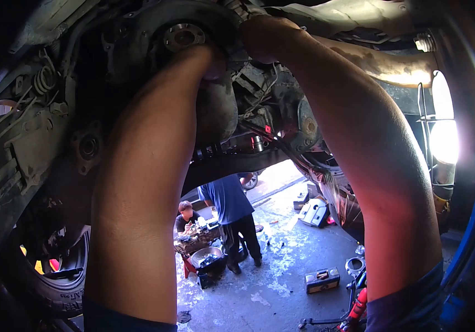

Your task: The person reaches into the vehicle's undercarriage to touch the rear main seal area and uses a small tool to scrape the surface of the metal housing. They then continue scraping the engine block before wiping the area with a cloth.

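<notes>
Both of my arms reach up into the underside of a vehicle. My left hand [212,63] is raised beside a round metal flange [184,37] near the top centre; its fingers are hidden behind the wrist and in shadow. To the right of it, my right hand [265,37] is up against metal parts at the top edge, with its fingers out of sight. Below and between the hands hangs a dark rounded housing [219,110]. What either hand touches or holds cannot be made out.
A bright work lamp [445,133] hangs at the right. Below, a person in blue [230,199] stands by an engine [198,239], with another person [186,216] behind it. A toolbox [322,280] and red jack [354,310] are on the floor. A dark crossmember [237,167] spans the middle.
</notes>
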